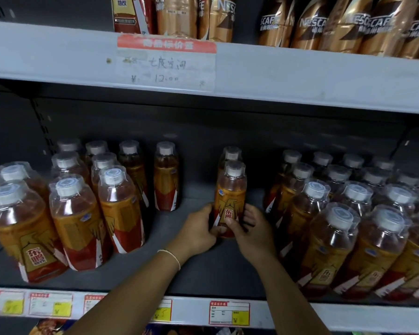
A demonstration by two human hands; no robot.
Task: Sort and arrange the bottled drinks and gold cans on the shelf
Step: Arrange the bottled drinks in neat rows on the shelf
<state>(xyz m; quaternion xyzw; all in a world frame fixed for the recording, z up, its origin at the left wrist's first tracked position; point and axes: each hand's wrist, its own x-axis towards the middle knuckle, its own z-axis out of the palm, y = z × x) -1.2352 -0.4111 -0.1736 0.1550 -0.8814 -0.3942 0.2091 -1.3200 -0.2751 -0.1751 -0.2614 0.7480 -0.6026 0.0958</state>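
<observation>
While both hands wrap around it, one orange bottle (230, 197) stands up straight in the gap in the middle of the shelf (215, 270). The left hand (198, 229) curls round its left side and the right hand (250, 232) curls round its right side, thumb on the label. Other bottles (82, 213) stand on each side.
</observation>
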